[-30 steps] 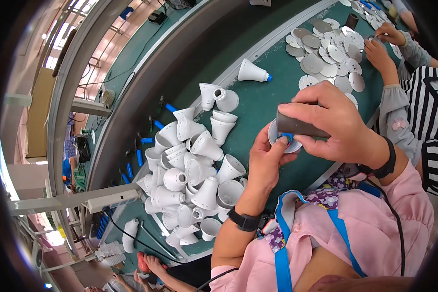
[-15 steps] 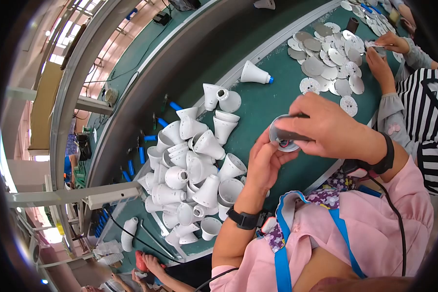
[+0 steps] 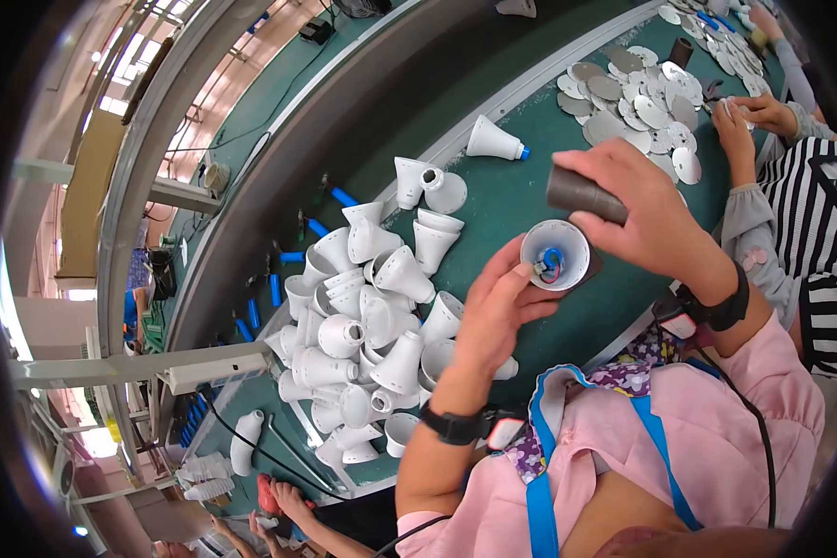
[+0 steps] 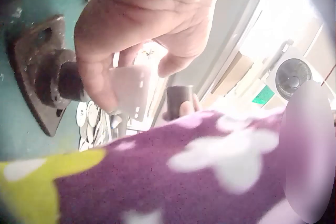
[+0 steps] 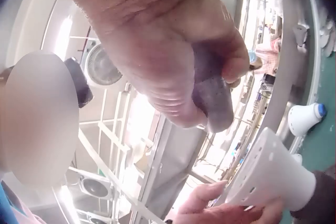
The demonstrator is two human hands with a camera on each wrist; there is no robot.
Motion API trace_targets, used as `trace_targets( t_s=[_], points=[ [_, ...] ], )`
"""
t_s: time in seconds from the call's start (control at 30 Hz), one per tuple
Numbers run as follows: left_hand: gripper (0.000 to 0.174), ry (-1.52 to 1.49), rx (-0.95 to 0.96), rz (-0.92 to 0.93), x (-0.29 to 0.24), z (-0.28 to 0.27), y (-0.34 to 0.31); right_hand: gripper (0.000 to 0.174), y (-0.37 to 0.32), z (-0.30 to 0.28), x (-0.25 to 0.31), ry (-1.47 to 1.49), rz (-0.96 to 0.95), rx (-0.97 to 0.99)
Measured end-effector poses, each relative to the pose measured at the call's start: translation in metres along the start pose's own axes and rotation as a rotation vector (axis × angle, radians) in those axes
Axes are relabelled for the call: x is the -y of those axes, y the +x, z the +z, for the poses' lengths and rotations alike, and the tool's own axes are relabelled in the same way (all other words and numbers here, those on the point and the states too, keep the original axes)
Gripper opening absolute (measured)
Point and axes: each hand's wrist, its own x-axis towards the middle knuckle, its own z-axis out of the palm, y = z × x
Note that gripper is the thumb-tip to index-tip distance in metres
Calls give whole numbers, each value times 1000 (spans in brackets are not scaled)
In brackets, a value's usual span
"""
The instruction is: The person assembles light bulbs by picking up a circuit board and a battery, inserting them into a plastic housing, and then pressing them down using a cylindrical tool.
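My left hand (image 3: 493, 312) grips a white cone-shaped lamp housing (image 3: 575, 244), its wide mouth facing up toward the head camera. Inside the housing sit a blue part (image 3: 552, 258) and a red wire. In the left wrist view, the narrow end of this housing (image 4: 131, 92) points toward a dark metal fixture (image 4: 37, 71) on the green table. My right hand (image 3: 651, 209) holds a dark grey cylinder (image 3: 581, 193) just above the housing's rim, apart from it. The right wrist view shows the fingers curled round the cylinder (image 5: 216, 100).
A heap of white lamp housings (image 3: 353, 316) lies to the left on the green table (image 3: 502, 200). One housing with a blue tip (image 3: 495, 139) lies apart near the rail. Round metal discs (image 3: 632, 102) are piled at the far right, beside another person's hands (image 3: 735, 130). Blue-handled tools (image 3: 293, 257) line the left edge.
The right hand has lifted the cylinder out of the housing's mouth, up and away, uncovering the blue part. The left hand keeps its hold on the housing, which now faces the head camera more squarely.
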Motion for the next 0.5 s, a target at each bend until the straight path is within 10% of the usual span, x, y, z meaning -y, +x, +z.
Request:
trace_targets(
  t_s=[0.33, 0.43, 0.5],
  points=[
    [34, 1278, -664, 250, -170, -131, 2, 50, -38, 63, -75, -217, 183, 163],
    [37, 1245, -811, 108, -197, -176, 27, 45, -37, 61, -78, -213, 135, 132],
    [38, 1861, -807, 32, -201, -217, 54, 42, -31, 53, -71, -27, 137, 106]
  ],
)
